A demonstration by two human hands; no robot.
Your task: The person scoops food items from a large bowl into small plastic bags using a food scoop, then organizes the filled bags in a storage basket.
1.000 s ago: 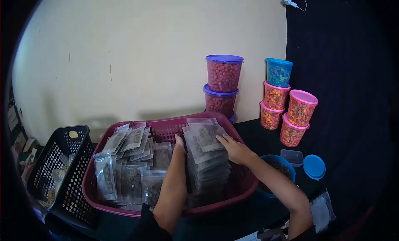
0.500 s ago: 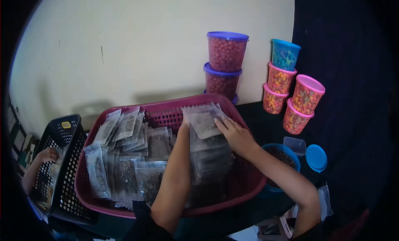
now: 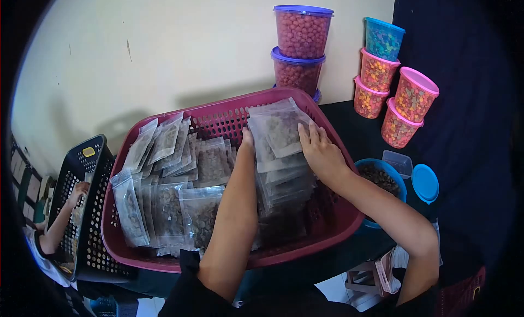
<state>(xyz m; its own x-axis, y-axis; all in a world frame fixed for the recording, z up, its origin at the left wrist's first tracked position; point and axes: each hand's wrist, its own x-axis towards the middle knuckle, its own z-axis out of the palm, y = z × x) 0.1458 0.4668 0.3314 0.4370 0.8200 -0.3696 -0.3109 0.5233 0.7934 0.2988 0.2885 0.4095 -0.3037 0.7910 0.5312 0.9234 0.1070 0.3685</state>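
A large maroon plastic basket holds several clear zip pouches filled with small dark pieces. In its right half is a tall stack of pouches, between my two hands. My right hand lies on the stack's right edge, fingers stretched out and slightly apart. At the left edge of the same stack is my left hand; its fingers are mostly hidden by the pouches. More upright pouches fill the left half of the basket.
Left of the basket, another person's hand reaches into a black basket. Tubs with purple lids and pink-lidded tubs stand behind. At right are a blue tub of dark pieces, its lid and a clear box.
The view has tilted down, so the back tubs sit higher in the picture. My hands stay at the pouch stack. The other person's hand has shifted slightly within the black basket.
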